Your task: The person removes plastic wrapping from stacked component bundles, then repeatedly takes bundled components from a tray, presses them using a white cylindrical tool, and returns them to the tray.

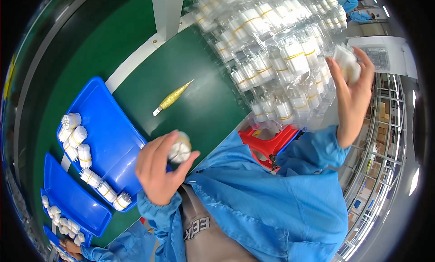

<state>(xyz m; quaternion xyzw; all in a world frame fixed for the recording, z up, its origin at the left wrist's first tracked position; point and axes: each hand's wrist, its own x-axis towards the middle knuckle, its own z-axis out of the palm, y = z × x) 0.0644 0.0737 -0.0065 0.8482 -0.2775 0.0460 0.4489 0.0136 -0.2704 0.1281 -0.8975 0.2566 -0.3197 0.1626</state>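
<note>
My left hand grips a small white cylindrical part between thumb and fingers, just above the near edge of the green table. My right hand is raised at the right and closed on another white part, beside a stack of clear plastic blister trays filled with white parts banded in yellow. A blue tray left of my left hand carries a row of the same white parts.
A gold-handled tool lies on the green table. A second blue tray with small white parts sits at lower left, near another person's hand. A red stool stands below the table edge. Metal racks are at right.
</note>
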